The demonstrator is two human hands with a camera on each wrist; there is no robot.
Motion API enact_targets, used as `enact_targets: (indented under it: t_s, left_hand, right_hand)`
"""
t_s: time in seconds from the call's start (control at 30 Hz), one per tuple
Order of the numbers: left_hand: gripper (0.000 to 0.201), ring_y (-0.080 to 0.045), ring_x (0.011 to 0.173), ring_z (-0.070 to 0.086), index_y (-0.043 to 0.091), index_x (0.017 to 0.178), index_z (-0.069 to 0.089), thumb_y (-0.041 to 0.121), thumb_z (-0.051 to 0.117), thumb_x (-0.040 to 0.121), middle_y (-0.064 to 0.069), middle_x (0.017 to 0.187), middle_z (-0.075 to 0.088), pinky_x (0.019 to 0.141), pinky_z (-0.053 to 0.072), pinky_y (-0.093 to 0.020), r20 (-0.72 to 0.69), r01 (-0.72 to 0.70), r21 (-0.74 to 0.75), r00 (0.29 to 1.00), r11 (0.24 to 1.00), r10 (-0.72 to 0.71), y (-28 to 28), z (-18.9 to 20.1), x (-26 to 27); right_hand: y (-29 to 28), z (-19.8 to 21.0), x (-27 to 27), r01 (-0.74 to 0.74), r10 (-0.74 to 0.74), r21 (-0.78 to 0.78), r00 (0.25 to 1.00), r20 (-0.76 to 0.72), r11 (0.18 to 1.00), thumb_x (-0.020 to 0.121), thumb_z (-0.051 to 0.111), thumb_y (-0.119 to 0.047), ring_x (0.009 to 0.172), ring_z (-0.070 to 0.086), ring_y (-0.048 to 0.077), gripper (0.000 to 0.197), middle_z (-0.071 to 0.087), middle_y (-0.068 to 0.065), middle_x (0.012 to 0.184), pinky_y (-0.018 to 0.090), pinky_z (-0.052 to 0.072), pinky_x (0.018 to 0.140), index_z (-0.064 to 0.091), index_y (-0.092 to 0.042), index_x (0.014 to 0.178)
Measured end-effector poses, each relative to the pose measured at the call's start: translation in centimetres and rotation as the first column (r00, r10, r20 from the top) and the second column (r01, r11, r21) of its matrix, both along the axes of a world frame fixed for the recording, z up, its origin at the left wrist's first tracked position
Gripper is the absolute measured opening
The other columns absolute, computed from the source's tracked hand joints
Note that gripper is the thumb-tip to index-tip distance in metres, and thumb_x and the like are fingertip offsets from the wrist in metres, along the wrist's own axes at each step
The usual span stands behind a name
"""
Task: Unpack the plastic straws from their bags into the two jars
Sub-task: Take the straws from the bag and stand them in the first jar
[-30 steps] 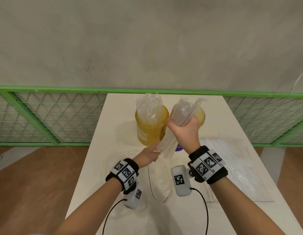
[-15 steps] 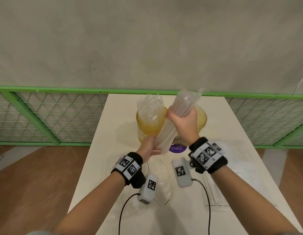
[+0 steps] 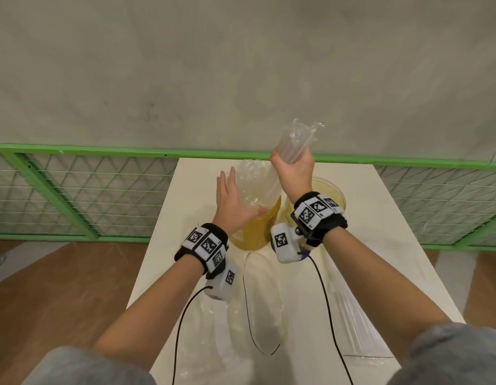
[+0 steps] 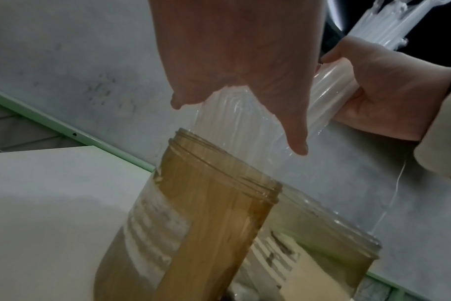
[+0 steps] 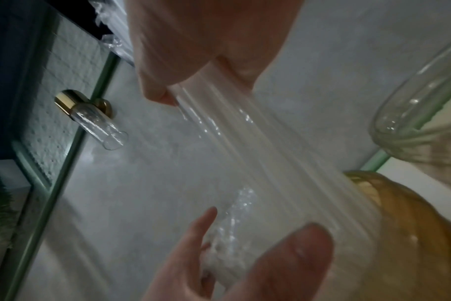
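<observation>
My right hand (image 3: 292, 165) grips a bundle of clear plastic straws (image 3: 295, 140), held upright and tilted, with crumpled clear film at its top. The bundle's lower end slants down to the mouth of the amber jar (image 3: 258, 232), which holds more clear straws. My left hand (image 3: 231, 193) is open, its fingers straight, flat against the left side of those straws, thumb near the rim. The left wrist view shows the straws (image 4: 240, 122) entering the amber jar (image 4: 219, 203). A second, paler jar (image 3: 334, 195) stands just right of it, partly hidden by my right wrist.
Both jars stand on a white table (image 3: 191, 207) against a green mesh railing (image 3: 102, 190) and a grey wall. Clear flat bags (image 3: 263, 307) lie on the table near me, one at the right (image 3: 352, 318) with straws inside. Cables trail from both wrists.
My right hand has lifted the straw bundle higher and stood it over the amber jar. My left hand let go of the bundle's lower end and opened beside the jar's straws.
</observation>
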State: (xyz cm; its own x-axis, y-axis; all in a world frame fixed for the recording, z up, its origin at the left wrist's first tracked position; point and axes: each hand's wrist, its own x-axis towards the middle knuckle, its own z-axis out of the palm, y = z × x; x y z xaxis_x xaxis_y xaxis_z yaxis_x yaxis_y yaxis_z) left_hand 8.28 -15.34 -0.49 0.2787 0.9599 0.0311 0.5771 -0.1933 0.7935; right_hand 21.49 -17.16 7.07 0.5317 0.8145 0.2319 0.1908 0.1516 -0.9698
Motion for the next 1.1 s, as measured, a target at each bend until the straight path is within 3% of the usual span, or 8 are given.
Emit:
enact_targets:
  t_s: [0.2,0.4,0.5,0.63,0.77,0.83,0.97,1.1]
  left_hand:
    - [0.12,-0.019,0.145,-0.002,0.018,0.149,-0.004,0.042,0.08,0.066,-0.004,0.157,-0.007,0.119,0.014,-0.04,0.045,0.036,0.042,0.998,0.998,-0.038,0.3,-1.4,0.0]
    - [0.077,-0.019,0.146,0.002,0.02,0.149,0.008,0.044,0.044,0.085,-0.006,0.157,0.002,0.117,0.01,-0.052,0.22,-0.046,0.236,0.976,0.971,-0.007,-0.2,0.0,-0.1]
    - [0.071,-0.007,0.143,0.009,0.024,0.149,0.012,0.04,0.05,0.091,0.001,0.156,0.014,0.118,0.011,-0.032,0.23,0.099,0.371,0.953,0.923,-0.195,0.2,3.0,0.6]
    - [0.046,-0.013,0.137,0.03,0.017,0.139,0.042,0.027,0.05,0.096,-0.002,0.147,0.038,0.116,0.023,-0.033,-0.006,0.278,0.357,0.955,0.892,-0.296,1.0,3.8,2.2]
    - [0.042,-0.015,0.116,0.051,0.013,0.133,0.045,0.011,0.052,0.091,-0.006,0.123,0.057,0.103,0.041,-0.028,0.145,0.178,0.34,0.96,0.923,-0.238,1.0,3.0,2.1]
    - [0.062,-0.009,0.119,0.046,0.023,0.139,0.032,0.004,0.051,0.083,-0.001,0.126,0.052,0.102,0.035,-0.016,0.24,0.167,0.345,0.935,0.923,-0.259,0.9,3.3,1.7]
    - [0.051,-0.017,0.128,0.038,0.014,0.131,0.048,0.025,0.029,0.085,-0.005,0.136,0.045,0.113,0.026,-0.041,0.16,0.06,0.458,0.976,0.887,-0.149,2.7,3.6,2.3]
    - [0.05,-0.025,0.146,0.007,0.019,0.136,0.045,0.036,0.014,0.101,-0.009,0.155,0.02,0.114,-0.009,-0.056,-0.242,-0.011,0.176,0.969,0.984,0.055,5.3,2.9,3.6]
  right_hand:
    - [0.9,-4.1,-0.4,-0.078,0.09,-0.127,0.992,0.094,0.989,0.08,0.068,-0.015,0.091,0.063,0.016,0.045,0.062,-0.001,0.099,0.018,0.051,0.075,0.05,-0.007,0.121]
    - [1.0,-7.8,-0.8,-0.119,0.152,-0.271,0.983,0.104,0.955,0.074,0.073,-0.031,0.105,0.061,0.015,0.061,0.063,0.0,0.115,0.034,0.051,0.093,0.049,-0.012,0.126]
    - [1.1,-9.2,-0.9,-0.108,0.168,-0.37,0.977,0.134,0.923,0.06,0.071,-0.05,0.112,0.056,0.022,0.082,0.059,0.009,0.122,0.041,0.049,0.096,0.048,-0.005,0.125]
    - [0.8,-7.5,-0.4,-0.164,0.205,-0.218,0.961,0.184,0.962,0.073,0.07,-0.023,0.088,0.057,0.012,0.041,0.059,0.002,0.099,0.032,0.049,0.079,0.053,-0.009,0.108]
    - [-0.5,-6.4,0.4,-0.182,0.196,-0.071,0.927,0.321,0.981,0.068,0.073,-0.025,0.11,0.049,0.013,0.073,0.052,-0.004,0.117,0.024,0.041,0.092,0.039,-0.02,0.133]
    - [-1.1,-6.1,0.6,-0.175,0.137,0.025,0.845,0.516,0.984,0.072,0.064,-0.031,0.118,0.044,0.019,0.071,0.049,0.003,0.126,0.031,0.039,0.099,0.037,-0.015,0.136]
    - [0.2,-5.0,-0.3,-0.139,0.163,-0.096,0.641,0.75,0.986,0.088,0.033,-0.034,0.14,0.02,0.027,0.051,0.033,0.01,0.147,0.057,0.011,0.114,0.043,-0.017,0.136]
    - [3.6,-5.4,-1.0,0.103,0.242,-0.391,0.637,0.732,0.915,0.098,0.024,-0.033,0.145,-0.001,0.03,0.044,0.015,0.009,0.156,0.066,-0.004,0.11,0.04,-0.023,0.139]
